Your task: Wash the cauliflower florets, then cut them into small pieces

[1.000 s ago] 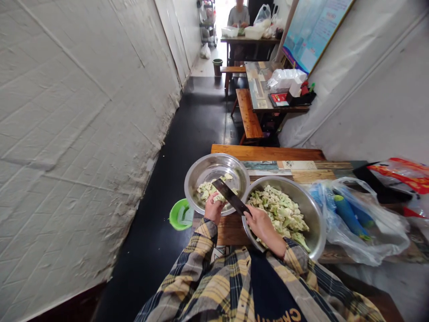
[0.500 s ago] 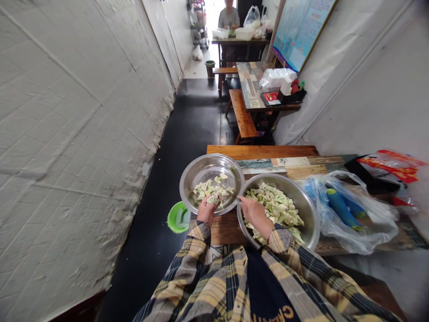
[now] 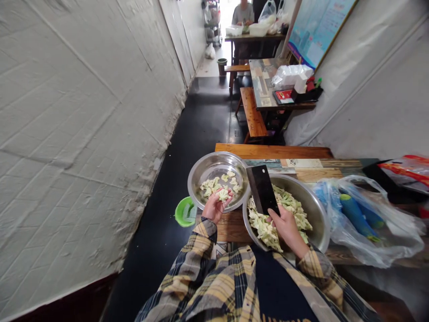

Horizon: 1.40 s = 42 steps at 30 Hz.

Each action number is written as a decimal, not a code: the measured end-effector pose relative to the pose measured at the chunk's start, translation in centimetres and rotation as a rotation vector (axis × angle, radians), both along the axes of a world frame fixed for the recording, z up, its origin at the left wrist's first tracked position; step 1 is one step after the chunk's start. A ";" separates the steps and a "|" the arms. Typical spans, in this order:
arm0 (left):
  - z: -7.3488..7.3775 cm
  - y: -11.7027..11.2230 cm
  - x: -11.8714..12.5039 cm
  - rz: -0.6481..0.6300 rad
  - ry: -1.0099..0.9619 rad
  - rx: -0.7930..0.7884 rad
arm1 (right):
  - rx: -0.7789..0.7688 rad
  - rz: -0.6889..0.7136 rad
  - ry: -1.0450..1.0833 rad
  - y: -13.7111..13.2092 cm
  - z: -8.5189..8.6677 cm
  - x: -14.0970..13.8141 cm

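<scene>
My left hand (image 3: 214, 209) holds a cauliflower floret (image 3: 223, 194) over the near rim of the left metal basin (image 3: 214, 162). Several cauliflower pieces (image 3: 209, 185) lie inside that basin. In my right hand (image 3: 285, 226) is a cleaver (image 3: 263, 190) with a dark, broad blade, raised flat side toward me. It is above the left part of the right metal basin (image 3: 320, 219), which is heaped with cut cauliflower (image 3: 295, 210). The cleaver's handle is mostly hidden by my fingers.
A clear plastic bag (image 3: 395, 237) with blue-wrapped vegetables (image 3: 357, 214) lies on the wooden table (image 3: 231, 227) at right. Below the table's left end is a green bin (image 3: 185, 212). Benches (image 3: 254, 112), another table (image 3: 263, 85) and a seated person (image 3: 243, 15) are farther off.
My right hand has moved back from the left basin's edge and turned, bringing the cleaver's broad blade into view. My left hand still holds cauliflower. The view has shifted slightly left.
</scene>
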State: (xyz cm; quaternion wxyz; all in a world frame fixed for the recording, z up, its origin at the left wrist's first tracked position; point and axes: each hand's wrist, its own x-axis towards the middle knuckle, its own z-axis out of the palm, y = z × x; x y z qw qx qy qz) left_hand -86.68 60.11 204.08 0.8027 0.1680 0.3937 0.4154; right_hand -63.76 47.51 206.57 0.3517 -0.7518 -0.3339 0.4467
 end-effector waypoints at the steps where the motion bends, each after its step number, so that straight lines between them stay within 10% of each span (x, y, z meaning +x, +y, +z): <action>1: 0.0 0.0 0.2 -0.001 -0.001 0.013 | -0.001 -0.007 0.007 -0.3 0.5 0.0; 19: -0.8 -1.2 2.9 0.076 0.090 0.088 | 0.082 0.302 -0.115 -1.6 3.8 -2.3; 42: -1.4 -1.6 2.5 0.071 0.153 0.148 | 0.185 0.453 -0.384 -0.1 2.0 -4.0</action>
